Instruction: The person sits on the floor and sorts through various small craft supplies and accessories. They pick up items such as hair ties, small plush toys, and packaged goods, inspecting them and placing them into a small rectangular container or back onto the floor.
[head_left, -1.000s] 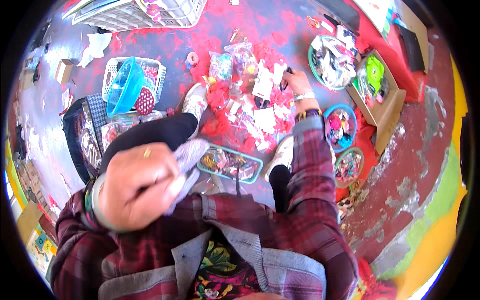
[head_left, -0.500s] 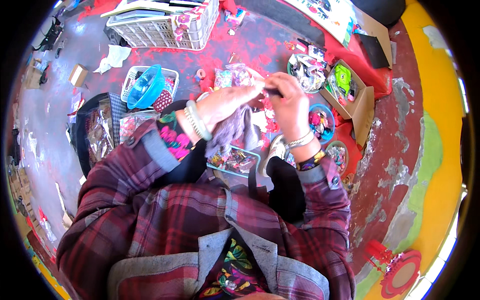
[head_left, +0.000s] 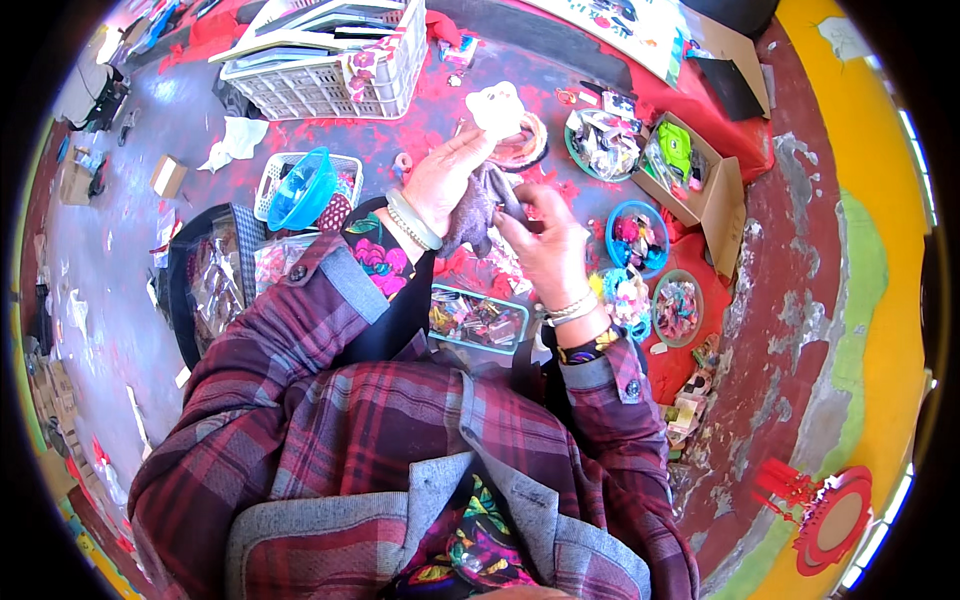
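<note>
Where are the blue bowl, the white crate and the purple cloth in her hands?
blue bowl [head_left: 300, 190], head view, on its inner wall.
white crate [head_left: 330, 85], head view, on its front wall.
purple cloth [head_left: 480, 205], head view, on its middle fold.

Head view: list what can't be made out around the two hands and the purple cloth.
- Purple cloth: its shape and kind, bunched between the left hand and right hand.
- Right hand's fingers: what they pinch is too small to tell.
- Clear tray: contents are tiny and blurred, near edge hidden by the plaid sleeve.
- White crate: top cut off by the picture's rim.

Open brown carton [head_left: 700, 180], upper right
</note>
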